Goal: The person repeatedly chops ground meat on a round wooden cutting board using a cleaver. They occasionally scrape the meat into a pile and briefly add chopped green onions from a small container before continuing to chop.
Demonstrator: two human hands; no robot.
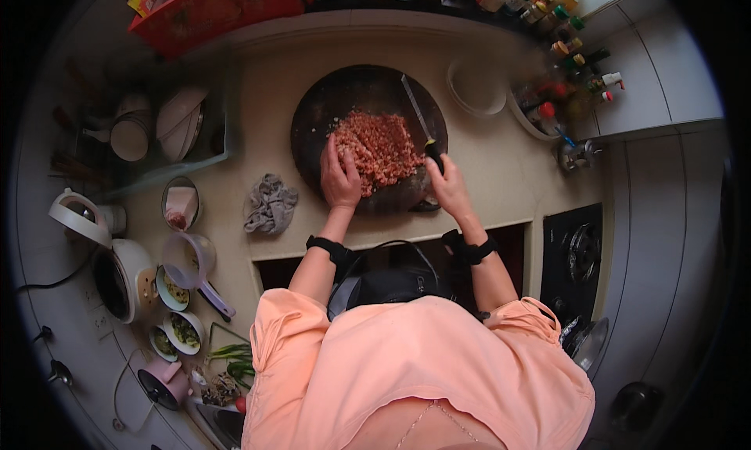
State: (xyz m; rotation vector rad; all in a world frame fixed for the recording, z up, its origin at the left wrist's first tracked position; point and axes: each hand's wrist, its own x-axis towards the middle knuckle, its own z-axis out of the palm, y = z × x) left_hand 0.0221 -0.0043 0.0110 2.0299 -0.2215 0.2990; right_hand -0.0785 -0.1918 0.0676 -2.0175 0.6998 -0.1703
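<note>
Minced meat [378,148] lies heaped on a dark round chopping board [317,103] on the counter before me. My left hand [341,180] rests against the left edge of the meat, its fingers a little apart and pointing away from me. My right hand [449,186] is closed around the black handle of a knife [418,111]. The knife's narrow-looking blade reaches over the right part of the board, pointing away from me, to the right of the meat. A crumpled grey cloth [271,204] lies left of the board.
A dish rack [226,133] with bowls and plates stands at the left. Below it are a bowl with meat [182,206], a lilac strainer or ladle [196,262] and a rice cooker [132,280]. A clear bowl [478,89] stands back right; a gas hob [569,256] is at the right.
</note>
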